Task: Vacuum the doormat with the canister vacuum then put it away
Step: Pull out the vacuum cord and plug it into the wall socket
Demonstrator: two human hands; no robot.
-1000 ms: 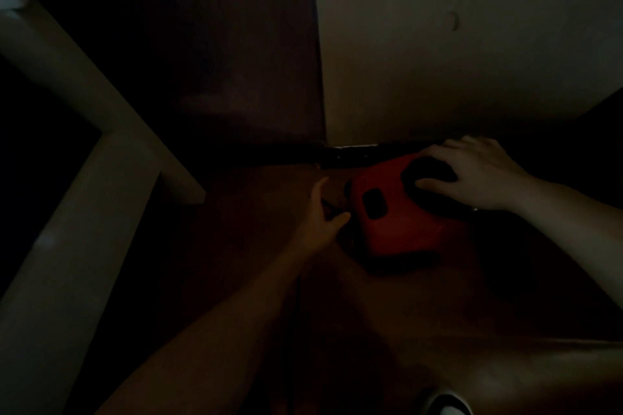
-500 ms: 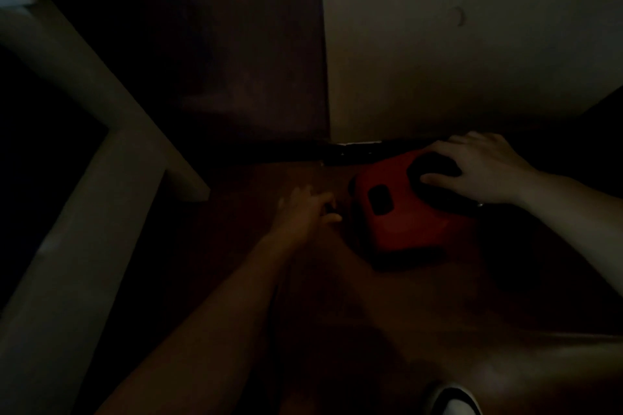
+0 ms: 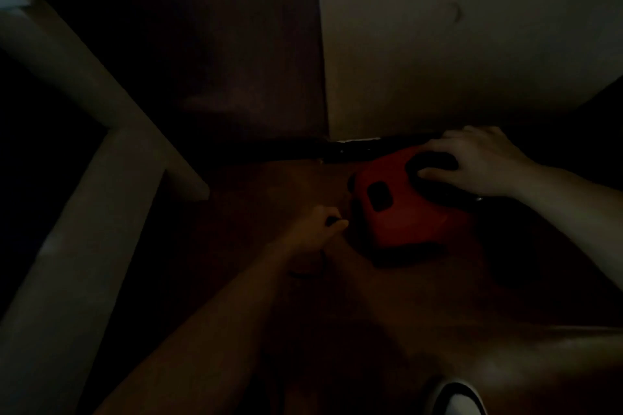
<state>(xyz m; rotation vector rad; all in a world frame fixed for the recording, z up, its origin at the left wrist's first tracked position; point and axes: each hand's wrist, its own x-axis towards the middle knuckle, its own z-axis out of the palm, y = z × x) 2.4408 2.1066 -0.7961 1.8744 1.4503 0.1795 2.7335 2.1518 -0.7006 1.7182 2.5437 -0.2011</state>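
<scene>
At floor level, dim corner: very dark view, looking down past both forearms.
Floor [image 3: 421, 296]: brown and smooth, with a faint sheen at lower right.
Canister vacuum [image 3: 401, 209]: red body, sitting on the floor just beside the base of the pale wall [image 3: 455, 44]; a dark oval recess shows on its near-left face.
Right hand [image 3: 472, 162]: laid over the black handle area on top of the vacuum, fingers curled down onto it in a loose grip.
Left hand [image 3: 318, 229]: just left of the vacuum's lower corner, fingers pinched together around something small and dark; too dim to tell what it is.
Door [image 3: 236, 61]: dark panel left of the wall.
White frame [image 3: 84, 178]: pale angled piece at far left.
Shoe [image 3: 455, 397]: white toe at bottom edge.
</scene>
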